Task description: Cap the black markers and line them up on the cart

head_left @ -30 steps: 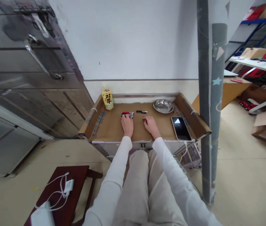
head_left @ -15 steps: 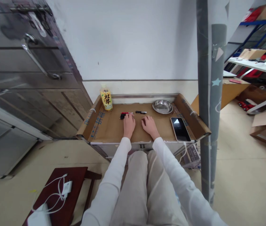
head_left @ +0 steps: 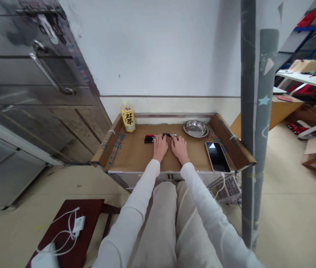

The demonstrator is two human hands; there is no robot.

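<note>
The head camera is looking forward and down from above the lap, facing the tabletop [head_left: 135, 158] and wall from fairly near.

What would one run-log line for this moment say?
left hand: flat by pens | right hand: flat at black pen | bowl: apart

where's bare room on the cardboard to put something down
Free: the near left patch between the bottle, the pens and the left hand; a narrower strip between the right hand and the phone. Crowded around the pens at the fingertips.

Markers [head_left: 149, 139] left of bowl [head_left: 195, 128]
</note>
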